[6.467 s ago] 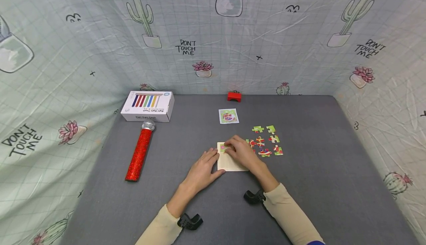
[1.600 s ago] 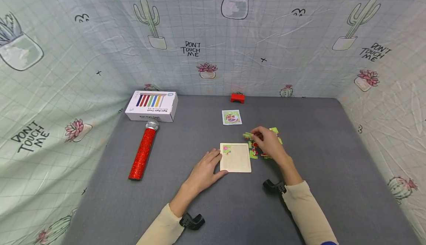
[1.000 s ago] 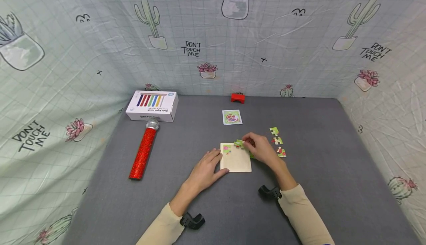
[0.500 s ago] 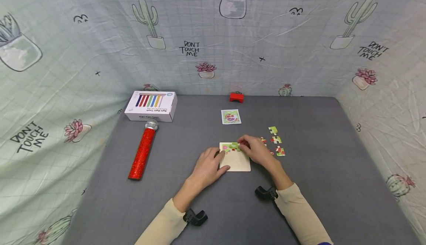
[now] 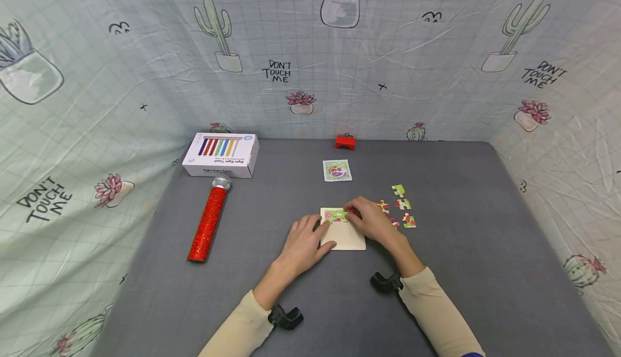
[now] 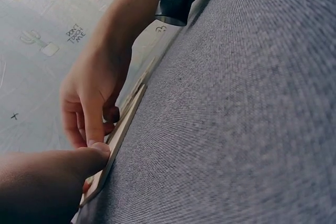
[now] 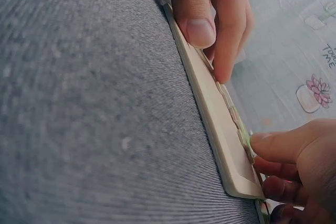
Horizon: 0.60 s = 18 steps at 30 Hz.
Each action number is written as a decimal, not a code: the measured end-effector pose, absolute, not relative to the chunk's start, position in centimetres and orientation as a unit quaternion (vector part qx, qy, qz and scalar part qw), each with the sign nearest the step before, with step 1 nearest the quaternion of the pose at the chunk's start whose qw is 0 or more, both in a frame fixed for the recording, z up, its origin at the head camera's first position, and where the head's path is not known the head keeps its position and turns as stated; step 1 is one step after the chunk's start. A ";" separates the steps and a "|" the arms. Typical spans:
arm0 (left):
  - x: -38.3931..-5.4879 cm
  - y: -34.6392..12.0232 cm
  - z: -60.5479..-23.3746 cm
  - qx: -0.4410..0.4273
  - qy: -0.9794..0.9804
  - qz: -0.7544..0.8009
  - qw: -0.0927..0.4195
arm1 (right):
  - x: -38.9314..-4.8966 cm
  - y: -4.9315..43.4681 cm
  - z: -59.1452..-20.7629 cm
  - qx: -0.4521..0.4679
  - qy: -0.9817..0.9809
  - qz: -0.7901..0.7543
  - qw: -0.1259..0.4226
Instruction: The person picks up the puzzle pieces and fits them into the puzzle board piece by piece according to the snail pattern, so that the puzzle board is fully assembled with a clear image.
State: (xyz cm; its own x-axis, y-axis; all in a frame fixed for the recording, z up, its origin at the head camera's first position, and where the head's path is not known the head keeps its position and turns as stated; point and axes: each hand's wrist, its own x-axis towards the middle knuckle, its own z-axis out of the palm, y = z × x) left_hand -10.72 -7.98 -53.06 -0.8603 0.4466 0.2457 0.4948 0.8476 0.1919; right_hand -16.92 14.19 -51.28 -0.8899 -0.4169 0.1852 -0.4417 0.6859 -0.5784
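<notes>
We see both forearms slanting in from the near side in beige sleeves (image 5: 436, 311), with black mounts (image 5: 286, 317) at the wrists. Our left hand (image 5: 302, 242) lies palm down at the left of a square tray (image 5: 344, 242), its fingers spread and lightly bent, the thumb on the near left corner and the index fingertip reaching over the rim. Our right hand (image 5: 372, 221) arches over the tray's far right part, thumb and index finger pinching a green puzzle piece (image 7: 248, 139) at the far edge. That piece sits under the right fingertips, in a row with the other printed pieces (image 5: 330, 215) inside the tray, near the left index finger. Loose pieces (image 5: 409, 220) with knobbed, interlocking outlines lie flat to the right, some partly hidden behind our right hand. The tray is pale, smooth wood with a low raised rim and rounded corners; the desk (image 5: 485, 238) under it wears a grey, ribbed cloth. A red glittery microphone (image 5: 207, 225) with a silver head lies well to the left.
</notes>
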 end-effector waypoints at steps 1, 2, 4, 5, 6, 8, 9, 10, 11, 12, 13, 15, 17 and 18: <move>-10.7 -8.0 -53.1 -0.246 -0.956 -0.126 0.094 | -16.9 14.2 -51.3 0.235 -0.917 0.322 0.019; -10.7 -8.0 -53.1 -0.247 -0.956 -0.128 0.097 | -16.8 14.2 -51.3 0.235 -0.916 0.324 0.017; -10.7 -8.0 -53.1 -0.248 -0.955 -0.132 0.099 | -16.7 14.2 -51.2 0.236 -0.914 0.330 0.013; -10.7 -8.0 -53.2 -0.249 -0.954 -0.133 0.100 | -16.7 14.2 -51.2 0.236 -0.913 0.332 0.009; -10.7 -8.0 -53.2 -0.250 -0.954 -0.135 0.101 | -16.7 14.2 -51.2 0.235 -0.913 0.333 0.006; -10.8 -8.0 -53.3 -0.252 -0.953 -0.137 0.102 | -16.7 14.2 -51.2 0.236 -0.914 0.329 0.001; -10.7 -8.1 -53.3 -0.252 -0.953 -0.137 0.100 | -16.7 14.2 -51.3 0.239 -0.915 0.324 0.001; -10.7 -8.1 -53.3 -0.253 -0.953 -0.136 0.099 | -16.7 14.2 -51.3 0.241 -0.917 0.319 0.001; -10.8 -8.1 -53.3 -0.253 -0.953 -0.136 0.099 | -16.7 14.2 -51.4 0.243 -0.917 0.315 0.001; -10.8 -8.1 -53.3 -0.253 -0.953 -0.135 0.099 | -16.7 14.2 -51.4 0.246 -0.918 0.312 0.003; -10.8 -8.1 -53.3 -0.253 -0.953 -0.133 0.098 | -16.7 14.2 -51.5 0.249 -0.918 0.310 0.006; -10.8 -8.1 -53.3 -0.252 -0.954 -0.131 0.096 | -16.7 14.2 -51.5 0.252 -0.917 0.310 0.011; -10.8 -8.1 -53.3 -0.251 -0.955 -0.127 0.093 | -16.7 14.2 -51.6 0.253 -0.915 0.313 0.016; -10.8 -8.1 -53.3 -0.251 -0.955 -0.126 0.092 | -16.7 14.1 -51.6 0.254 -0.915 0.313 0.019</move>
State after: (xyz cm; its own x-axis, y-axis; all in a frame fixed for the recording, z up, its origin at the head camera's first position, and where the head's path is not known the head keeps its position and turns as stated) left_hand -10.82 -8.08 -53.28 -0.8569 0.4567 0.2390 0.5031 0.8420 0.1947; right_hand -16.68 14.14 -51.58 -0.8707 -0.4518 0.1945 -0.4762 0.6750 -0.5636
